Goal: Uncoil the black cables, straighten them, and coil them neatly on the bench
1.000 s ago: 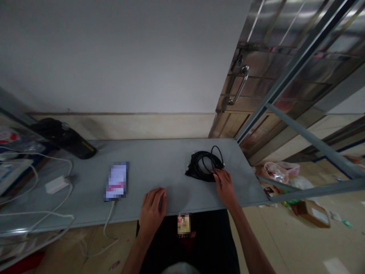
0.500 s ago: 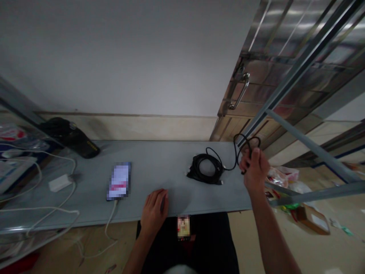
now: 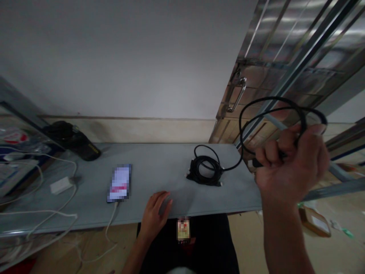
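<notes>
My right hand [image 3: 291, 163] is raised off the right end of the table, its fingers closed around a looped black cable [image 3: 270, 99]. A dark plug [image 3: 256, 163] pokes out by its little finger. From that loop a strand runs down to the coiled black cables [image 3: 205, 171] lying on the grey tabletop [image 3: 159, 167], with small connectors at the coil's edges. My left hand [image 3: 156, 211] rests at the table's front edge, thumb and fingers apart, holding nothing. To its left lies a lit phone [image 3: 119, 182] with a white cord [image 3: 110, 220] plugged into its lower end.
A black pouch-like object [image 3: 74, 140] leans at the back left. White cables and a white adapter [image 3: 61, 185] spread over the left end. A metal frame post [image 3: 299, 62] rises at the right, before a door with a handle [image 3: 238, 95]. A cardboard box [image 3: 315, 221] sits on the floor.
My right hand has risen and moved right, closer to the camera, drawing out a larger loop of black cable. My left hand's thumb has spread from its fingers.
</notes>
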Tool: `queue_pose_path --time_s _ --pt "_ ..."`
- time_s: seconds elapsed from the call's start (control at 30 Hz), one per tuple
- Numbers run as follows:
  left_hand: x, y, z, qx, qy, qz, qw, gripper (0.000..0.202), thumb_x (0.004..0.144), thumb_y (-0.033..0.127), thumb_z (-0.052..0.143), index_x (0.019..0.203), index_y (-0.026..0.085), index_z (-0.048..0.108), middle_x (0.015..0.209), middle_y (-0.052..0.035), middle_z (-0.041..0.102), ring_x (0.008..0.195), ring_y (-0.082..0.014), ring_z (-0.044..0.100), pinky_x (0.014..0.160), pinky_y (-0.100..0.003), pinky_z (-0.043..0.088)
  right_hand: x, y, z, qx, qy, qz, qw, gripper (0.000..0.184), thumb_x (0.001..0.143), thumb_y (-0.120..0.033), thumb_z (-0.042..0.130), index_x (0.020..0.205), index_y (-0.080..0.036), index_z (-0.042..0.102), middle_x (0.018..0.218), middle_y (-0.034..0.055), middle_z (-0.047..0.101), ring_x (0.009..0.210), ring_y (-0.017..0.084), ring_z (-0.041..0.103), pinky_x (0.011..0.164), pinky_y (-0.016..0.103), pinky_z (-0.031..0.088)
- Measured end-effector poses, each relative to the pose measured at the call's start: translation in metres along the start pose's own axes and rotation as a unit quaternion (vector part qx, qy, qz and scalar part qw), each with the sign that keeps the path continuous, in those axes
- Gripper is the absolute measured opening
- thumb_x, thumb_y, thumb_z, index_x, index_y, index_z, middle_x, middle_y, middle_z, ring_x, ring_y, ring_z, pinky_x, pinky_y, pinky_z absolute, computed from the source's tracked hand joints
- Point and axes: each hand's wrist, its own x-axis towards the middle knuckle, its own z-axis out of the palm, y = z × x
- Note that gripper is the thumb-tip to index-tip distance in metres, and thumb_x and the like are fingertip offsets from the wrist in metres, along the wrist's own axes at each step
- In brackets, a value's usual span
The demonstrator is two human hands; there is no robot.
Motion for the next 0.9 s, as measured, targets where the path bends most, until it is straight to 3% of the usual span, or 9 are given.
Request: queue_pose_path --time_s 0.13,0.3,0.37,0.47,0.57,0.67,0.73,0.83,0.9 --pt "-0.005 0.028 -0.006 -0.189 -0.073 -0.151 0.968 0.037 0.109 0.049 0.072 0.138 0.028 0.079 0.131 -0.0112 0.084 0.117 -0.0307 0.081 0.105 -0.046 0.065 -0.028 0.005 0.009 0.016 -0.036 0.062 0.997 0.045 0.111 -0.054 0.072 0.086 -0.026 0.047 0.062 -0.0146 0.026 0.042 0.006 0.015 0.038 0.021 0.02" --pt "-0.015 0.06 0.014 -0.306 -0.098 -0.3 0.898 0.048 0.108 0.064 0.067 0.129 0.025 0.085 0.135 -0.0155 0.083 0.131 -0.0362 0.077 0.117 -0.051 0.059 -0.059 0.013 0.01 0.025 -0.095 0.143 0.985 0.043 0.112 -0.062 0.067 0.094 -0.028 0.049 0.064 -0.0147 0.024 0.041 0.006 0.016 0.041 0.018 0.025" --pt "-0.017 0.065 0.021 -0.299 -0.098 -0.316 0.895 0.048 0.105 0.066 0.07 0.123 0.024 0.085 0.131 -0.0164 0.084 0.127 -0.0367 0.078 0.116 -0.051 0.06 -0.067 0.012 0.009 0.031 -0.114 0.163 0.98 0.042 0.114 -0.062 0.065 0.094 -0.029 0.047 0.064 -0.0145 0.024 0.041 0.007 0.015 0.041 0.018 0.025" --pt "-0.021 0.064 0.024 -0.269 -0.095 -0.292 0.913 0.042 0.106 0.062 0.07 0.118 0.024 0.083 0.124 -0.0157 0.083 0.12 -0.0343 0.08 0.108 -0.049 0.064 -0.077 0.015 0.004 0.043 -0.141 0.182 0.972 0.043 0.114 -0.063 0.062 0.093 -0.03 0.046 0.062 -0.0148 0.023 0.042 0.007 0.012 0.042 0.017 0.025" --pt "-0.025 0.057 0.024 -0.251 -0.08 -0.265 0.928 0.039 0.107 0.059 0.071 0.121 0.023 0.08 0.134 -0.017 0.077 0.118 -0.0324 0.08 0.098 -0.046 0.068 -0.09 0.028 -0.009 0.042 -0.169 0.205 0.963 0.04 0.115 -0.06 0.061 0.094 -0.029 0.048 0.062 -0.0152 0.023 0.044 0.007 0.011 0.042 0.018 0.023" --pt "-0.028 0.049 0.027 -0.292 -0.042 -0.299 0.907 0.053 0.103 0.064 0.074 0.138 0.024 0.073 0.151 -0.02 0.068 0.113 -0.0318 0.081 0.091 -0.045 0.069 -0.105 0.049 -0.03 -0.036 -0.235 0.212 0.948 0.033 0.115 -0.055 0.063 0.099 -0.027 0.057 0.065 -0.0123 0.035 0.048 0.008 0.027 0.047 0.02 0.029" --pt "-0.026 0.045 0.029 -0.332 -0.014 -0.338 0.881 0.065 0.098 0.07 0.078 0.142 0.023 0.071 0.146 -0.0202 0.073 0.11 -0.0325 0.082 0.088 -0.044 0.068 -0.117 0.066 -0.044 -0.132 -0.302 0.185 0.926 0.03 0.113 -0.053 0.066 0.102 -0.025 0.064 0.07 -0.0078 0.049 0.057 0.01 0.045 0.055 0.021 0.039" --pt "-0.016 0.043 0.029 -0.376 0.011 -0.406 0.833 0.07 0.088 0.074 0.086 0.131 0.019 0.077 0.129 -0.0181 0.082 0.11 -0.0327 0.08 0.085 -0.038 0.064 -0.141 0.097 -0.063 -0.261 -0.388 0.171 0.867 0.033 0.109 -0.057 0.071 0.112 -0.024 0.071 0.082 -0.0007 0.069 0.073 0.017 0.066 0.072 0.028 0.056" --pt "-0.008 0.043 0.027 -0.412 0.023 -0.46 0.787 0.07 0.08 0.07 0.093 0.126 0.019 0.08 0.125 -0.0173 0.084 0.107 -0.0314 0.081 0.082 -0.036 0.061 -0.16 0.121 -0.072 -0.325 -0.424 0.197 0.822 0.048 0.103 -0.062 0.077 0.13 -0.023 0.072 0.094 0.005 0.078 0.084 0.023 0.076 0.082 0.035 0.063"
